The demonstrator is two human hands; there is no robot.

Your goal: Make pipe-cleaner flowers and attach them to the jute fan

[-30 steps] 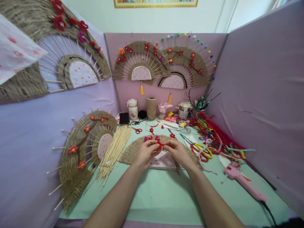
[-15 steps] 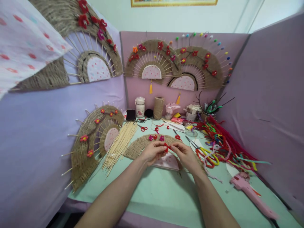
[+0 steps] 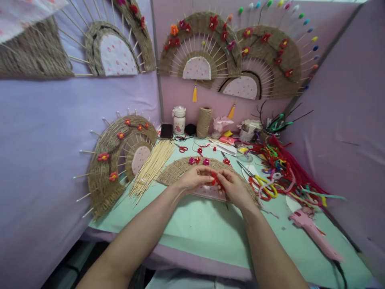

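Between my fingertips is a small red fuzzy piece (image 3: 214,178), held from both sides. My left hand (image 3: 197,178) pinches its left side, and my right hand (image 3: 232,185) grips the right side. Under and behind my hands lies a twine-wrapped half-round fan (image 3: 173,170) with red and magenta flowers near its top edge and a spotted pink centre, partly covered by my hands. Just beyond it are a loose red flower (image 3: 200,151) and small red scissors (image 3: 183,149).
Thin sticks (image 3: 153,168) lie left of the fan. To the right are yellow-handled scissors (image 3: 264,185), tangled pipe cleaners (image 3: 282,162) and a pink glue gun (image 3: 315,235). A twine spool (image 3: 204,122) and white jar (image 3: 179,120) stand behind. Decorated fans (image 3: 195,36) hang on the walls.
The view has tilted downward, so the wall fans appear higher. My hands still hold the red piece; it now looks more bunched, and my right fingers have curled closer around it.
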